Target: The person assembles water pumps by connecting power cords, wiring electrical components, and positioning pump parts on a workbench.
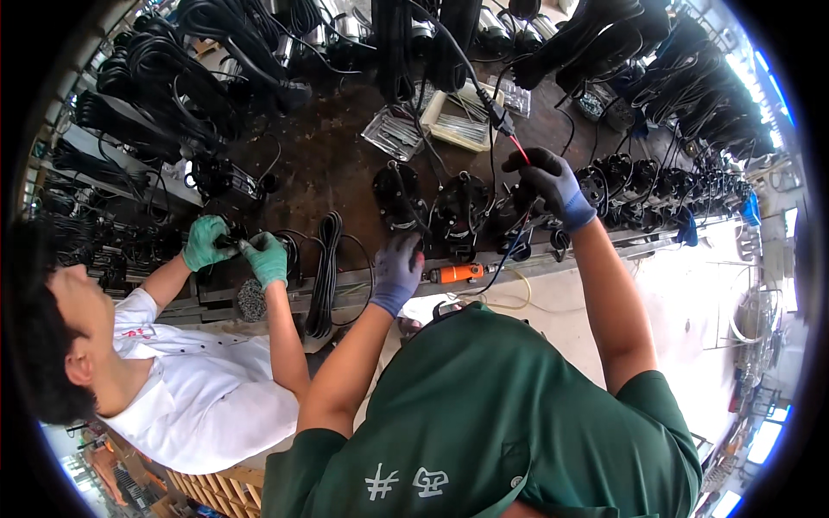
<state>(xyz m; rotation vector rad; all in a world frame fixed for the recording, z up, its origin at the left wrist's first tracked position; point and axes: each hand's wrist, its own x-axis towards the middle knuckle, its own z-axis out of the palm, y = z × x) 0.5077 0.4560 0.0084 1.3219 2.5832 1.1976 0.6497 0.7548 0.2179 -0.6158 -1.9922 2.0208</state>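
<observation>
This is a factory workshop, an assembly line for small electric motors or pumps. Beyond the fingers (pixel 544 168) of the right hand, rows of black units (pixel 656 186) run along a dark, grimy bench (pixel 328 164). Coiled black cables (pixel 173 78) hang in bundles above and left of the fingers. Trays of metal parts (pixel 393 134) lie just past them. An orange tool (pixel 456 274) rests on the bench rail below. A co-worker in green gloves (pixel 207 243) works alongside.
</observation>
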